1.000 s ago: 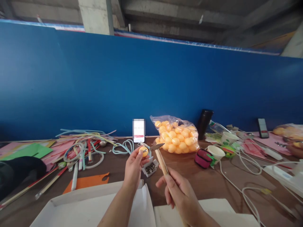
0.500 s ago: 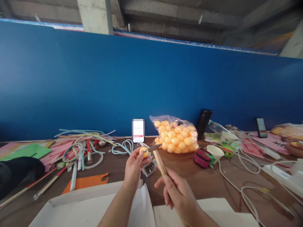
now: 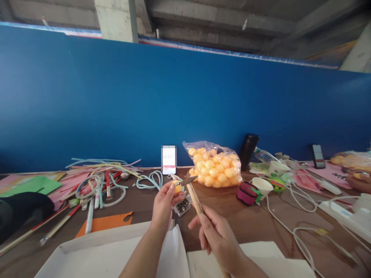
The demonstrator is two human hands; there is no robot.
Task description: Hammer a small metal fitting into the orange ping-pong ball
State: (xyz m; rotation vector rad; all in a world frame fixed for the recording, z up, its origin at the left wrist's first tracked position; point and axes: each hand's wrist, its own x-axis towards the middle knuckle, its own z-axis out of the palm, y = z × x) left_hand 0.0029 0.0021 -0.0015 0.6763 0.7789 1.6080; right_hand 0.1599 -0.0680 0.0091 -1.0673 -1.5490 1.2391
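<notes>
My left hand (image 3: 164, 200) is closed, pinching an orange ping-pong ball (image 3: 177, 188) between thumb and fingers. Small shiny metal bits show on the ball's upper side. In my right fist (image 3: 213, 229) is a hammer-like tool (image 3: 195, 199) with a pale wooden handle slanting up to the left. Its dark, tapered metal head (image 3: 189, 180) lies across the handle's top, close beside the ball; whether they touch I cannot tell. Just below the ball stands a small grey box (image 3: 183, 208) of tiny metal pieces, partly hidden by my left hand.
A clear bag of orange balls (image 3: 214, 168) sits behind. A phone (image 3: 169, 160) leans on the blue partition (image 3: 174, 96). Tubes and strips (image 3: 101, 185) lie left; a magenta pouch (image 3: 245, 194), paper cup (image 3: 262, 188) and white cables lie right. White trays (image 3: 116, 251) fill the front.
</notes>
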